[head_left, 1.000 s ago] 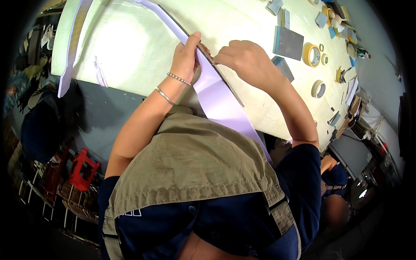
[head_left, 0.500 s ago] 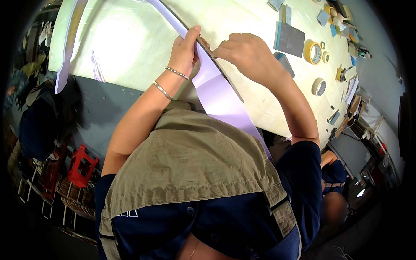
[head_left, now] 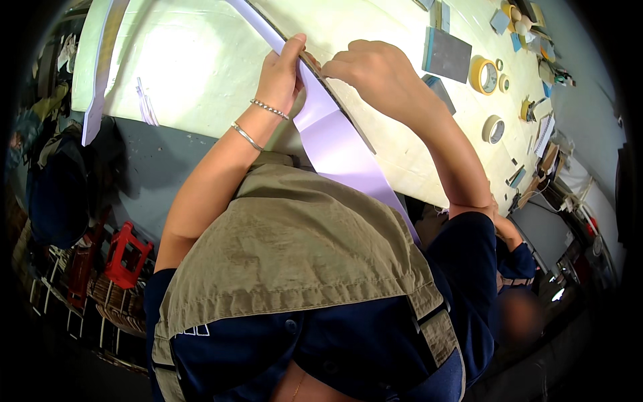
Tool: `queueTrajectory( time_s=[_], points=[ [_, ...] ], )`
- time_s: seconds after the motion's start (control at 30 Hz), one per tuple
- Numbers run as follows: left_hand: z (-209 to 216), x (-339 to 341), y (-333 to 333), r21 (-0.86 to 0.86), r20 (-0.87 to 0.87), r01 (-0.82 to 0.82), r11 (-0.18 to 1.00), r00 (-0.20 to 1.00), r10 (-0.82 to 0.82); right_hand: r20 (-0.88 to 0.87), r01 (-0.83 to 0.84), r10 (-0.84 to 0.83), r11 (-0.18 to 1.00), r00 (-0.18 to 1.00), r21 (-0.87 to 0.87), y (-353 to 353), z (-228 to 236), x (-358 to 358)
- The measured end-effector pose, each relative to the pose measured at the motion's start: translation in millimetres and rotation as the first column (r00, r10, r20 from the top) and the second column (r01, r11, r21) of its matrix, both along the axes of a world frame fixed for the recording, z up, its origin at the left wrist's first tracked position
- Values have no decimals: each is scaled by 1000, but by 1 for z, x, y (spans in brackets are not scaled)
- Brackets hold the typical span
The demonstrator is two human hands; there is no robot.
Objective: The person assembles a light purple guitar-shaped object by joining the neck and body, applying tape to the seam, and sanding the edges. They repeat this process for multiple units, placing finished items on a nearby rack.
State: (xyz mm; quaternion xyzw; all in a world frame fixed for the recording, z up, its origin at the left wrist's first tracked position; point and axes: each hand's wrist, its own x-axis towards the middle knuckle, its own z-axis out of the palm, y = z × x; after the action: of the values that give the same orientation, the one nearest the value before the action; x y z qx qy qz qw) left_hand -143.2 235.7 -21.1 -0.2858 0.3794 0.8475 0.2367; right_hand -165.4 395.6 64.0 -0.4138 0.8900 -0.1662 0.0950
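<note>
A long, curved lilac strip (head_left: 345, 154) with a dark, thin edge lies slantwise from the far side of the table toward my apron. My left hand (head_left: 282, 70) is wrapped round its upper part, thumb along the dark edge and fingers underneath. My right hand (head_left: 372, 70) is closed, its fingertips pinched close against that same edge, just right of my left hand. Whatever those fingertips hold, if anything, is hidden behind the curled fingers. The strip's near end passes beside my apron (head_left: 301, 234).
On the pale table (head_left: 181, 74), another lilac strip (head_left: 100, 87) stands at the left, near thin offcuts (head_left: 145, 104). A dark block (head_left: 447, 55), tape rolls (head_left: 483, 75) and small tools lie right. A red stool (head_left: 127, 254) is at lower left; a co-worker's arm (head_left: 507, 231) shows beside my right elbow.
My right hand has moved slightly up and left along the dark edge. My left hand keeps its grip. The co-worker's forearm now reaches forward past my right elbow.
</note>
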Motion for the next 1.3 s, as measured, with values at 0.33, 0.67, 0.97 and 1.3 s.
queueTrajectory(
  time_s=[0.33, 0.67, 0.97, 1.3],
  points=[
    [5, 0, -1, 13, -7, 19, 1000, 1000, -18, 86, -69, 59, 991, 994, 115, 10, 9, 6],
    [3, 0, -1, -12, -27, 38, 999, 999, -39, 78, -36, 27, 992, 997, 120, 9, 11, 10],
    [-1, 0, -1, -18, -42, 33, 999, 999, -34, 47, 50, -49, 999, 998, -15, 3, 1, 4],
    [2, 1, 0, -40, -35, 37, 999, 999, -38, 131, -48, 32, 992, 991, 118, 15, 14, 13]
  ],
)
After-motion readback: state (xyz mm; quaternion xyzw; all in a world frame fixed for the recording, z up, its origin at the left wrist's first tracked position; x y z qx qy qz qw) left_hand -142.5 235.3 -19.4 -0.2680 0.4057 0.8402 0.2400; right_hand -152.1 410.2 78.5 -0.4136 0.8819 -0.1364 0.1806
